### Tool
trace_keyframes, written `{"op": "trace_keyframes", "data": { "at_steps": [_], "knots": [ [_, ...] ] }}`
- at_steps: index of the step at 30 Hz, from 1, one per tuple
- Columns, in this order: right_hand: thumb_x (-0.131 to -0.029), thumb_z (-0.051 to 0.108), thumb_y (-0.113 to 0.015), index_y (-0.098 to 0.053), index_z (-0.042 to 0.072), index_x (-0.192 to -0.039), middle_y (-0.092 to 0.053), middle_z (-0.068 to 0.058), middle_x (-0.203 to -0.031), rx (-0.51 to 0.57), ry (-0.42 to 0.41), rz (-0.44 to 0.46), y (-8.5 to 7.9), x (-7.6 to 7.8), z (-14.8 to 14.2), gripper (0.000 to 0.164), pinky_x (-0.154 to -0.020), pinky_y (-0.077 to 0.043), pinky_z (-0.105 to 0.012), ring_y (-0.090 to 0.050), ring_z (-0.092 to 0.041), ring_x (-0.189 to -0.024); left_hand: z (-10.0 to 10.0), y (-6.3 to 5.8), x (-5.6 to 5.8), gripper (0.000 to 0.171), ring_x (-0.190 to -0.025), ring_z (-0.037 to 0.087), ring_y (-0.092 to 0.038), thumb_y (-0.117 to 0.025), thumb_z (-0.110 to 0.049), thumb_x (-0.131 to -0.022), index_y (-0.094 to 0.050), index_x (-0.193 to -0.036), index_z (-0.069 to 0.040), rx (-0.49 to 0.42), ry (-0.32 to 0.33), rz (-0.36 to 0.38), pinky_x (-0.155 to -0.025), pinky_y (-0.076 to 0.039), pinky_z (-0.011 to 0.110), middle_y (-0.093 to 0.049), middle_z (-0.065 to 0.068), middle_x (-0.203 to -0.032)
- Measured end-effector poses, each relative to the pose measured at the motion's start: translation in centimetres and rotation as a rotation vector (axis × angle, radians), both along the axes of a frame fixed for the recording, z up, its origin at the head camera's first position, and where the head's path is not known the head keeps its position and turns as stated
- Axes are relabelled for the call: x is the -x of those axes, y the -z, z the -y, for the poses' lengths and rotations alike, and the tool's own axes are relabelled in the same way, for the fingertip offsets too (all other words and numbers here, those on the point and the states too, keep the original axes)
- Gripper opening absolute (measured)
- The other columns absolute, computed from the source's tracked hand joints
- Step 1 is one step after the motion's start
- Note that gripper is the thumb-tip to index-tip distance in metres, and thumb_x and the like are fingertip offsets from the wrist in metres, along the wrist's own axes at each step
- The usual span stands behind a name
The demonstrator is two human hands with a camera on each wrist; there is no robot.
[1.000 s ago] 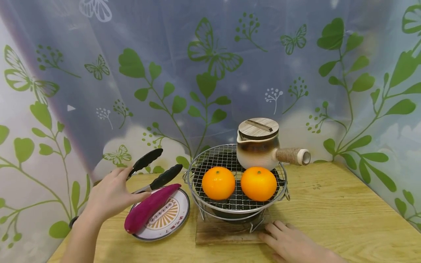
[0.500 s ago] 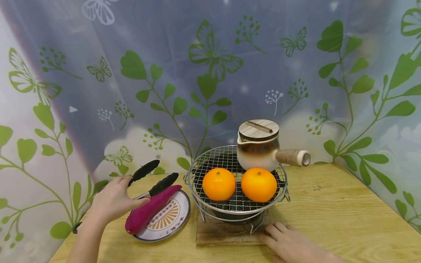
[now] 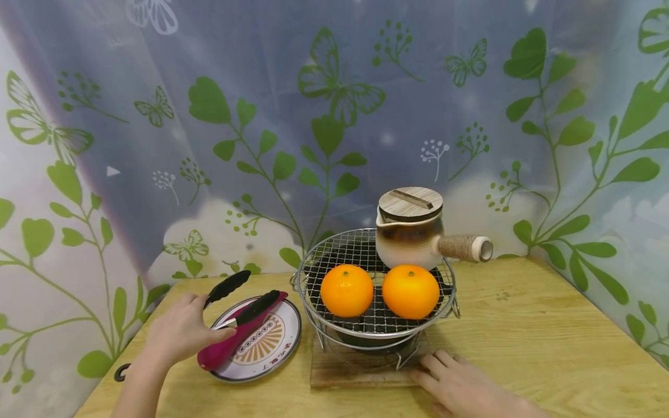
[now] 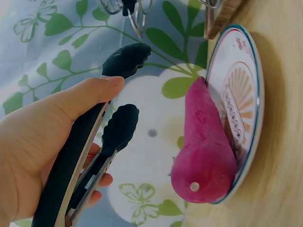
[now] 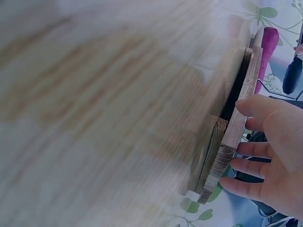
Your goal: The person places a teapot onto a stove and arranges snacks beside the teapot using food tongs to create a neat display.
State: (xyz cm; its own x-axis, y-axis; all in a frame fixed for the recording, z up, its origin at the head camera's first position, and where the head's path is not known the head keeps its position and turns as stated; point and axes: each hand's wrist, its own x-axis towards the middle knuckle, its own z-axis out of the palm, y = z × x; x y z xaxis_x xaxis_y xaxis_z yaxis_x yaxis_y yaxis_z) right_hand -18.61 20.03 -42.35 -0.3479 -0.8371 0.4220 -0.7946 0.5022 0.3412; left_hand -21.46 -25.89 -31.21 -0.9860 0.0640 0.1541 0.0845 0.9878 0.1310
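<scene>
For a sure hold, the tongs [image 3: 256, 309] would do best straddling the sweet potato [image 3: 226, 349] across its thick part, one tip on either side, squeezed gently, since the skin looks smooth and it could roll (the tapered end seems the poorer place to pinch). Keeping the tips from digging into the plate [image 3: 286, 342] should help avoid tipping it. The left hand [image 3: 183, 334], at the plate's left, has thumb and fingers round the tongs' arms; the tongs are well spread, with nothing caught between the tips. The right hand [image 3: 457, 380], well to the right of the plate, has loosely extended fingers touching the board [image 3: 360, 371] and nothing in its grasp. The sweet potato lies along the plate's left part: deep magenta, fat towards the near rim, narrowing towards the far one, with a pale round spot on its blunt end.
</scene>
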Motion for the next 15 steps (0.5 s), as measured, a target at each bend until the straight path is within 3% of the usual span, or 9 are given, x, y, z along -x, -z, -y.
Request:
{"op": "trace_keyframes", "data": {
  "at_steps": [8, 15],
  "knots": [
    [-0.066, 0.029, -0.079, -0.059, 0.018, -0.109, -0.052, -0.001, -0.095, 0.014, -0.002, -0.008, 0.1, 0.1, 0.0, 0.049, -0.057, -0.043, -0.026, -0.046, -0.017, -0.079, 0.7, 0.9, -0.2, 0.095, -0.099, 0.045, -0.053, -0.07, -0.065, -0.062, -0.053, -0.114, 0.013, 0.015, -0.011, 0.004, -0.071, -0.047, 0.055, -0.054, 0.027, -0.108],
    [-0.064, 0.033, -0.08, -0.058, 0.017, -0.108, -0.051, -0.001, -0.095, -0.002, -0.005, -0.026, 0.1, 0.2, 0.0, 0.052, -0.056, -0.043, -0.025, -0.046, -0.017, -0.079, 1.1, 1.8, -0.4, 0.101, -0.098, 0.045, -0.053, -0.069, -0.07, -0.06, -0.053, -0.114, 0.014, 0.043, -0.06, 0.052, -0.07, -0.047, 0.056, -0.054, 0.027, -0.108]
  ]
}}
